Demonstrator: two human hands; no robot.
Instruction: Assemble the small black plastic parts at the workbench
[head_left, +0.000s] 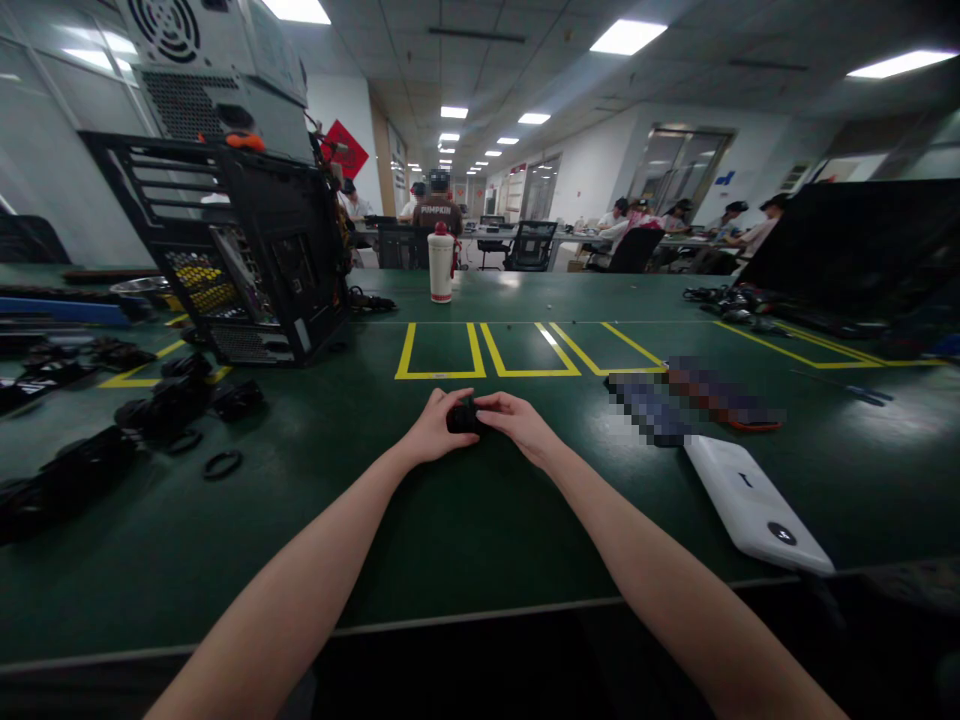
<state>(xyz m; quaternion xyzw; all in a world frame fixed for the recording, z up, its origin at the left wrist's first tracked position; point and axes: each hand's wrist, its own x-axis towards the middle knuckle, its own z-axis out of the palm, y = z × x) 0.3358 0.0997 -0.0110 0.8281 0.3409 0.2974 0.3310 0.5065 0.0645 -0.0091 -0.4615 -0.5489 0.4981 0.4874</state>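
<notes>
Near the middle of the green table, a small black object [463, 417] sits between my two hands, low over the surface or on it; its exact kind is too dark to tell. My left hand [436, 428] curves around its left side, thumb below and fingers above. From the right, my right hand [519, 424] closes on it with fingertips together. Part of the object is hidden behind the fingers. A black ring [222, 464] lies flat on the table to the left, beside a small black camera-like piece [238, 399].
Black camera gear [82, 465] spreads along the left. A black computer case [262, 270] stands behind it, near yellow tape outlines [439, 376]. A white and red tumbler [442, 268] stands farther back. At right lie a white device [757, 505] and two blurred-out phone-like items. Several people sit beyond.
</notes>
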